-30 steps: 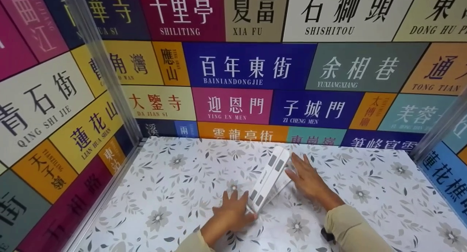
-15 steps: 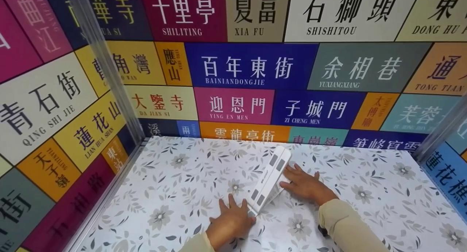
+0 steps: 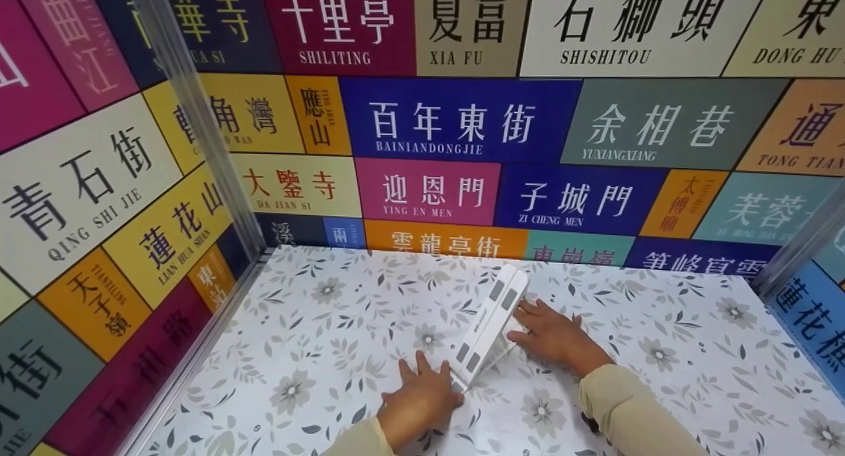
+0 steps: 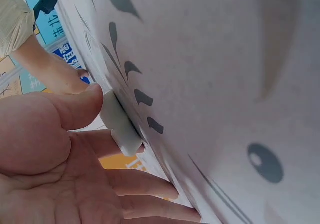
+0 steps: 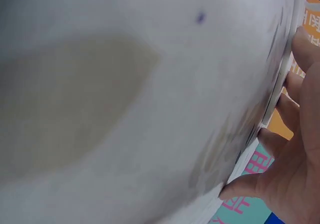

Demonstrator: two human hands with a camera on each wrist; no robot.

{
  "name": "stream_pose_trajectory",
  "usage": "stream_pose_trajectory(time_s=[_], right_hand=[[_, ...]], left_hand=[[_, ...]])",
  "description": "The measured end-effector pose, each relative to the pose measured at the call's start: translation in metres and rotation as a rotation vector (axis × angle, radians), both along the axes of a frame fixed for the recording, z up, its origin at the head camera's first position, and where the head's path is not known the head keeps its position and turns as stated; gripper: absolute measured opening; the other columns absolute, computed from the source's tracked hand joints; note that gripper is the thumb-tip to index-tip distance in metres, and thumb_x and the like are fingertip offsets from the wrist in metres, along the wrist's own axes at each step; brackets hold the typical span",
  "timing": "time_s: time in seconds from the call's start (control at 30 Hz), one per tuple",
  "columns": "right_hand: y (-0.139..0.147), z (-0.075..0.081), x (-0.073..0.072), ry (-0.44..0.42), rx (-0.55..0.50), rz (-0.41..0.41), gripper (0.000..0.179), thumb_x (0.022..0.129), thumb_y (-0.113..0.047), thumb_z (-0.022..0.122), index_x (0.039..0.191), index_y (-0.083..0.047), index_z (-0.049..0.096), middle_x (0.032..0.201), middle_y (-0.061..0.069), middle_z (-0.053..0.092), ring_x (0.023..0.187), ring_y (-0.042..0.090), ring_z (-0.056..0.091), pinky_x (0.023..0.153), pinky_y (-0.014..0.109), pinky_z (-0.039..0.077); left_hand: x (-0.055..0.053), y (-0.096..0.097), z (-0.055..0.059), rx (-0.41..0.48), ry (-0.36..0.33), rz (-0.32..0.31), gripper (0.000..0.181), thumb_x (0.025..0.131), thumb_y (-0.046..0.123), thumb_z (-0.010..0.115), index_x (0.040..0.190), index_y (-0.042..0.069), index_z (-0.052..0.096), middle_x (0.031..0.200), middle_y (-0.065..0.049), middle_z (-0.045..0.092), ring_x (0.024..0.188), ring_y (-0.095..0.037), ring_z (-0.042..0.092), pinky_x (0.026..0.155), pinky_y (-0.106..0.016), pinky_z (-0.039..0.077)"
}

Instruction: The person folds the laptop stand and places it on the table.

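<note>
A white stand [image 3: 485, 327] with grey patches [image 3: 509, 299] is slanting across a flower-patterned counter [image 3: 343, 370], between two hands. The left hand [image 3: 422, 400], fingers spread, is bracketing the near end with thumb and forefinger; the right hand [image 3: 558, 337], fingers extended, is touching and partly hiding the right edge. Colourful sign-covered walls [image 3: 455, 119] are enclosing the counter; clear posts [image 3: 204, 116] are standing at its back corners.

White stand [image 3: 487, 325] with grey rectangles [image 3: 510, 299], white grey-flowered tabletop [image 3: 317, 350], beige sleeves [image 3: 627, 403], multicoloured wall panels [image 3: 455, 123]
</note>
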State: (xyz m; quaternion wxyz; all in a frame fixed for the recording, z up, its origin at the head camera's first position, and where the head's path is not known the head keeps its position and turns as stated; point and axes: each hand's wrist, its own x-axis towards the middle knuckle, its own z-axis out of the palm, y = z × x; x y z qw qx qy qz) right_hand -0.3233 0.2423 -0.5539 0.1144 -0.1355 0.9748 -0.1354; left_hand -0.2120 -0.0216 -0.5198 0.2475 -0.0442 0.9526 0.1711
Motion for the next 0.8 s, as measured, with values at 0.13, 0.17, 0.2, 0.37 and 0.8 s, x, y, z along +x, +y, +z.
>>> stream_pose_trajectory(time_s=[0.13, 0.17, 0.2, 0.37, 0.8], right_hand=[[-0.001, 0.001, 0.003, 0.002, 0.0, -0.006, 0.074, 0.099, -0.07, 0.043, 0.161, -0.031, 0.031, 0.171, -0.005, 0.021, 0.159, 0.034, 0.013, 0.107, 0.086, 0.007], [-0.001, 0.001, 0.003, 0.004, 0.002, -0.008, 0.075, 0.099, -0.07, 0.044, 0.161, -0.03, 0.03, 0.171, -0.004, 0.021, 0.159, 0.034, 0.014, 0.108, 0.085, 0.008], [-0.001, 0.001, 0.004, 0.009, 0.003, -0.006, 0.075, 0.099, -0.069, 0.044, 0.161, -0.029, 0.03, 0.171, -0.003, 0.022, 0.158, 0.035, 0.015, 0.108, 0.085, 0.01], [-0.002, 0.002, 0.008, 0.036, 0.006, 0.004, 0.076, 0.1, -0.063, 0.049, 0.161, -0.022, 0.032, 0.169, 0.006, 0.027, 0.155, 0.041, 0.022, 0.111, 0.08, 0.019], [-0.009, 0.007, 0.024, 0.109, 0.088, -0.006, 0.072, 0.102, -0.052, 0.055, 0.149, 0.002, 0.047, 0.152, 0.03, 0.046, 0.14, 0.05, 0.043, 0.112, 0.063, 0.038]], left_hand=[[-0.002, -0.002, -0.001, -0.002, 0.0, -0.019, 0.067, 0.096, 0.047, 0.066, 0.156, 0.027, 0.043, 0.17, -0.017, 0.018, 0.155, -0.049, 0.011, 0.101, -0.087, 0.025], [-0.003, -0.003, 0.0, -0.006, -0.002, -0.028, 0.067, 0.097, 0.047, 0.066, 0.156, 0.027, 0.043, 0.17, -0.017, 0.018, 0.155, -0.049, 0.011, 0.101, -0.087, 0.024], [-0.004, -0.004, 0.0, -0.008, -0.005, -0.035, 0.067, 0.097, 0.046, 0.066, 0.156, 0.027, 0.042, 0.17, -0.016, 0.018, 0.155, -0.049, 0.01, 0.101, -0.087, 0.024], [-0.012, -0.01, 0.003, -0.026, -0.018, -0.068, 0.064, 0.099, 0.044, 0.063, 0.157, 0.03, 0.04, 0.171, -0.013, 0.018, 0.155, -0.049, 0.008, 0.102, -0.087, 0.024], [-0.032, -0.025, 0.005, -0.201, 0.136, -0.223, 0.064, 0.091, 0.047, 0.072, 0.151, 0.039, 0.049, 0.165, -0.002, 0.036, 0.149, -0.053, 0.026, 0.096, -0.088, 0.029]])
